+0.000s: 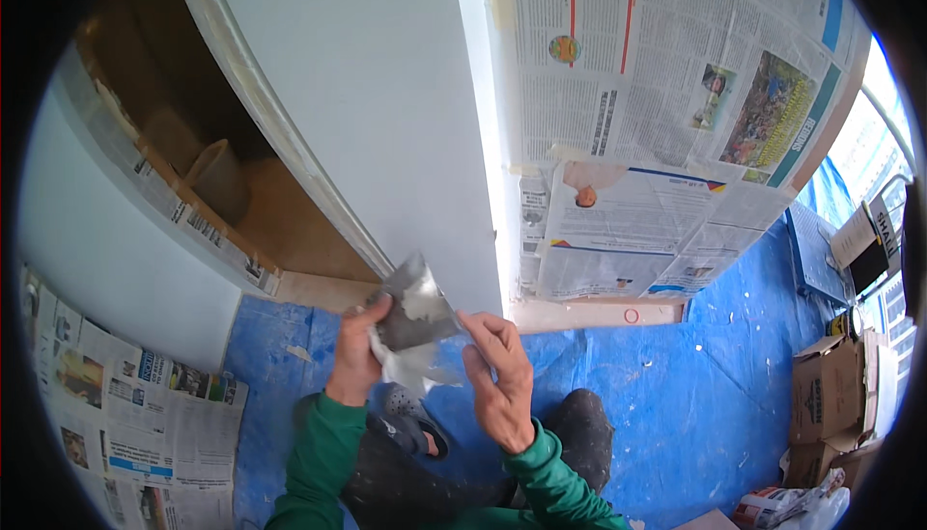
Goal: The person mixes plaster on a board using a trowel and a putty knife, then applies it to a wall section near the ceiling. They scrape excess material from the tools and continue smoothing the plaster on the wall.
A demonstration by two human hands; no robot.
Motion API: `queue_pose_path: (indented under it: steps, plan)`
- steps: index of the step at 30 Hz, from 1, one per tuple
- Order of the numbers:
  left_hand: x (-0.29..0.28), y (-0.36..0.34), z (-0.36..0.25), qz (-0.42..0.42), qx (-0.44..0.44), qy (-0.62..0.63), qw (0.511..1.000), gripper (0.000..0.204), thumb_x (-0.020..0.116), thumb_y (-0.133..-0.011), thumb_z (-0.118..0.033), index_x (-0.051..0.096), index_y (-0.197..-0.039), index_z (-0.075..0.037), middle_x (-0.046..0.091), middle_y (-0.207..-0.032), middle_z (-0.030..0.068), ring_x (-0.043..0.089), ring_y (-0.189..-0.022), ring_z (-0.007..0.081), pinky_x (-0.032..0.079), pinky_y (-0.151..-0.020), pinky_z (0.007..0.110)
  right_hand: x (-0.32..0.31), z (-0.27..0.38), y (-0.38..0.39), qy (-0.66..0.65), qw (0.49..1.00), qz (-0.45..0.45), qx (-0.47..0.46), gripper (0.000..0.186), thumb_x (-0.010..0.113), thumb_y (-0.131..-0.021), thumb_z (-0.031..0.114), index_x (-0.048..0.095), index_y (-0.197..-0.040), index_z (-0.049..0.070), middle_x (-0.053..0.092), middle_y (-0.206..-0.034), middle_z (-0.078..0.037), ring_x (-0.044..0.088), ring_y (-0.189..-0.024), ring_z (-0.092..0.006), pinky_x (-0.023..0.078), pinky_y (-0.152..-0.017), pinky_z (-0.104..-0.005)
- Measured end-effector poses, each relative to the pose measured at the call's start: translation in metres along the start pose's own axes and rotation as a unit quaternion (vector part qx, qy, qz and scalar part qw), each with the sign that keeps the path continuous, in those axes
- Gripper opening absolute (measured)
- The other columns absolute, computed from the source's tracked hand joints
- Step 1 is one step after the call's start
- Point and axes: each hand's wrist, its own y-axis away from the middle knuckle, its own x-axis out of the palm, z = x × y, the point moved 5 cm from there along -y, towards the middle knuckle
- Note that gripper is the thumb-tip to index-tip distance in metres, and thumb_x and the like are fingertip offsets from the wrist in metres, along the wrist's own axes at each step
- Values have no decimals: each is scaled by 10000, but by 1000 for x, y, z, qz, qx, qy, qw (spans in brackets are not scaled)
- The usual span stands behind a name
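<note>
My left hand (355, 351) is closed round the left side of a flat grey metal filling blade (398, 325), its thumb lying over the edge. A patch of white filler (421, 298) is smeared on the metal. Below the blade, a crumpled white piece (413, 368), cloth or paper, hangs by the left palm. My right hand (503, 390) has its fingertips at the blade's right corner, thumb bent beneath; part of that grip is hidden. Both hands are in front of a pale wall panel (386, 96), above my knees.
Blue sheeting (676, 385) covers the floor. Newspaper (637, 231) is taped over the surface at right, with more newspaper (145, 433) at lower left. A dark recess with a brown floor (290, 207) opens at left. Cardboard boxes (826, 390) and a plastic bag (821, 511) stand at right.
</note>
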Motion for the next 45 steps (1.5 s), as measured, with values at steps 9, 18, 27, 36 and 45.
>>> queue_pose_path:
  steps: [9,18,27,36,45]
  plan:
    - [22,2,3,8,14,-12,1000,295,584,-916,-161,630,-1137,29,681,-1037,101,661,-920,203,517,-837,327,-29,-64,35,169,983,70,-2,385,609,-866,-30,668,-1198,156,547,-1175,-177,624,-1028,-333,524,-836,-367]
    - [-8,11,-26,-31,137,-109,984,328,593,-901,-196,625,-1143,24,675,-1047,99,641,-945,207,487,-858,325,-97,-140,-56,-208,958,-67,183,290,680,-879,107,594,-1121,-28,661,-984,-98,606,-865,-133,483,-766,-252]
    - [-31,10,-22,-62,135,-161,976,353,643,-852,-239,619,-1102,8,668,-986,96,635,-884,217,490,-807,331,-64,-175,-120,-366,914,40,173,305,683,-892,123,547,-1144,17,665,-967,-74,627,-843,-113,483,-757,-227]
    - [-42,10,-24,-72,132,-168,974,336,646,-853,-240,633,-1077,10,674,-961,91,640,-850,200,492,-792,314,-57,-176,-156,-304,939,88,132,230,701,-870,114,596,-1056,30,656,-921,-42,593,-842,-119,446,-775,-241]
    - [-42,4,-24,-50,121,-158,979,324,667,-847,-229,637,-1064,10,675,-954,92,639,-837,204,490,-786,318,-66,-187,-161,-336,931,61,126,260,710,-868,118,586,-1076,23,668,-949,-45,615,-852,-110,466,-795,-223]
